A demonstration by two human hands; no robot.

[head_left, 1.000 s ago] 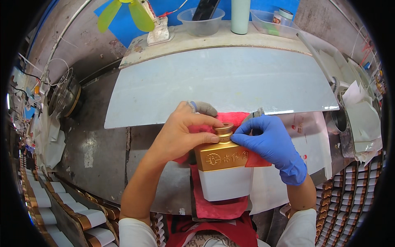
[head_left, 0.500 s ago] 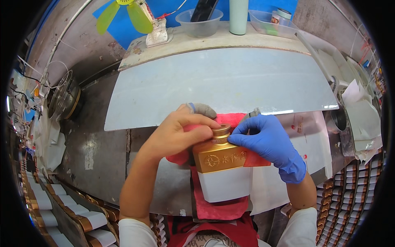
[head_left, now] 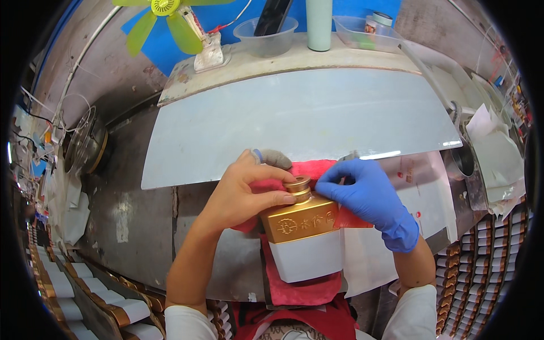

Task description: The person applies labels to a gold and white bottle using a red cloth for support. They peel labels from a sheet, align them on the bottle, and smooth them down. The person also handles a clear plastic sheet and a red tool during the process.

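Note:
A gold and white bottle (head_left: 306, 255) stands slightly tilted on a red cloth (head_left: 300, 290) in front of me. Its gold upper part bears raised markings, and its narrow neck is bare at the top. My left hand (head_left: 238, 190), ungloved but for a grey covering on a finger, has thumb and forefinger closed around the neck. My right hand (head_left: 365, 190), in a blue glove, is closed at the bottle's right shoulder. From under it hangs an orange-red cloth (head_left: 352, 220) against the bottle's side; its fingertips are partly hidden.
Behind the bottle lies a pale grey panel (head_left: 294, 119). Beyond it stand a green fan (head_left: 167, 8), a clear bowl (head_left: 266, 39) holding a dark object, and a pale green cylinder (head_left: 319, 25). Rows of white and gold bottles (head_left: 481, 272) fill both lower sides.
The bottle has tilted and shifted slightly left. My left thumb has slid lower on the neck, and its fingers have left the rim. My right hand stays at the shoulder.

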